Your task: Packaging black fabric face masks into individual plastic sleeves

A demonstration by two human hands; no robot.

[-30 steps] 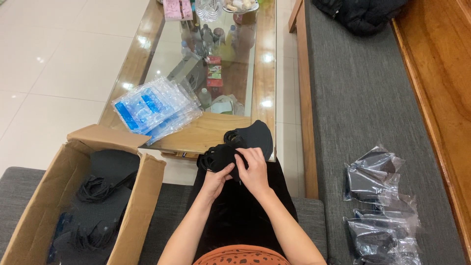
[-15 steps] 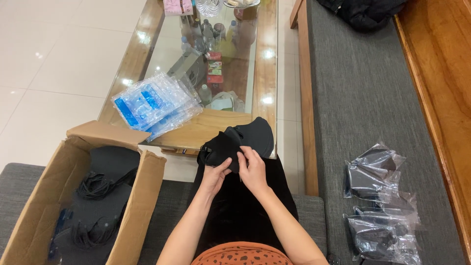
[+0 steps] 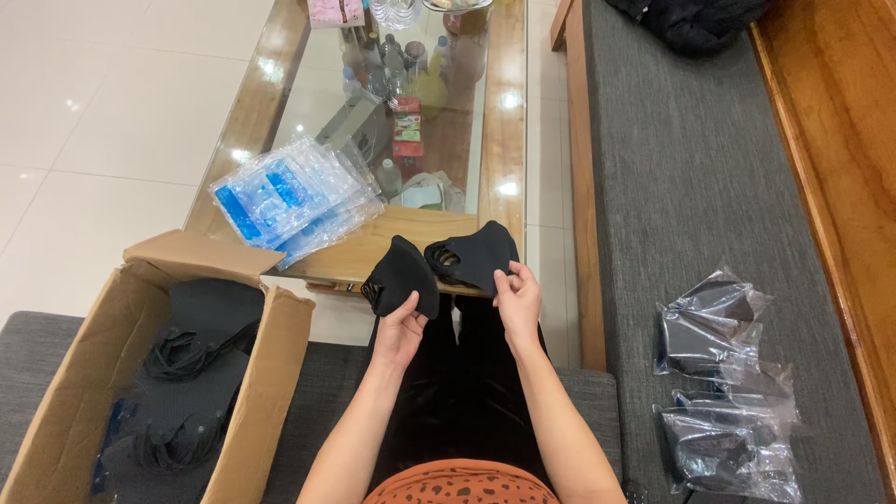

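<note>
My left hand (image 3: 399,329) grips the lower edge of a black cloth face mask (image 3: 401,273), held up over the near edge of the glass coffee table (image 3: 505,140). My right hand (image 3: 518,301) pinches a second black face mask (image 3: 476,256) by its lower right corner. The two masks are apart, side by side, with the right one slightly higher. Both hands are above my lap.
An open cardboard box (image 3: 65,397) of black masks stands at my left on the grey cushion. A stack of clear and blue plastic bags (image 3: 289,196) lies on the table. Bagged black masks (image 3: 723,383) lie on the grey sofa at right. Bottles and small boxes sit under the glass.
The masks were bunched together between both hands. Now my hands have moved apart, each with one mask, the left one pulled to the left.
</note>
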